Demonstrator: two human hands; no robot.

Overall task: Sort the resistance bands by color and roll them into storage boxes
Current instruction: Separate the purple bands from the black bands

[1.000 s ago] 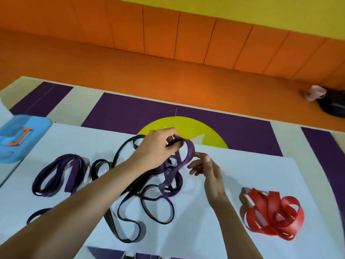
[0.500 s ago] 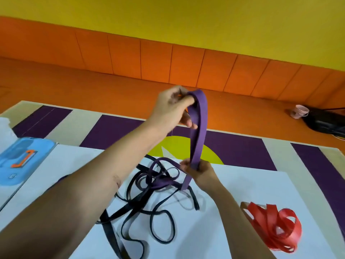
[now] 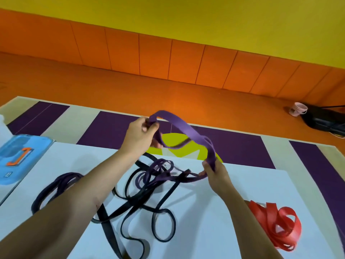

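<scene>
Above the white counter [image 3: 205, 230], a purple band [image 3: 188, 128] arches between both hands. The left grip [image 3: 141, 134] is curled round its upper end, and the right grip [image 3: 214, 173] pinches it lower down, where it trails into a tangle of black and purple bands [image 3: 145, 199]. Left of the tangle lies a separate dark purple band [image 3: 56, 186], and red bands [image 3: 278, 225] sit heaped at the right. A blue box [image 3: 16, 157] waits at the left edge. Sorting looks partly done; nothing I can see is rolled or boxed.

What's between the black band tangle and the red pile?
Head view: bare white table top between black tangle and red pile; only the right forearm crosses over it.
</scene>
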